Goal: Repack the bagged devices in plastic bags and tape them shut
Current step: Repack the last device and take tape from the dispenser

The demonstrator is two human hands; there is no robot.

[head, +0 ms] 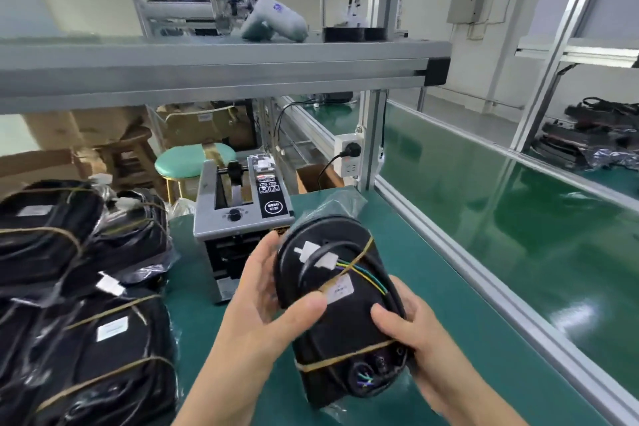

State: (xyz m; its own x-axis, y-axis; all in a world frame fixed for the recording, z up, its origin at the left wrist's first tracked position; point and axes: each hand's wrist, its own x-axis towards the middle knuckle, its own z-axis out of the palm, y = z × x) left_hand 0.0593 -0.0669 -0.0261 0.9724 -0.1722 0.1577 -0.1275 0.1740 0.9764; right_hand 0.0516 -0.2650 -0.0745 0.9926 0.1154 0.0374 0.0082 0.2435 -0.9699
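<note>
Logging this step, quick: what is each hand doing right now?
Left hand: holding the bagged device, thumb on top.
Right hand: holding the same device at its near end.

black bagged device [337,308] | banded, wires on top | tilted above green table | more bagged devices [79,287] piled left

Green bench [432,287] w/ tape dispenser [238,218] (bagged devices [86,287])

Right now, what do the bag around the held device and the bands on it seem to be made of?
Bag: thin clear plastic film, glossy; it crinkles and the black device shows through. Bands: probably tan rubber, matte, stretched thin across the device. Both hands, left and right, grip it.
</note>
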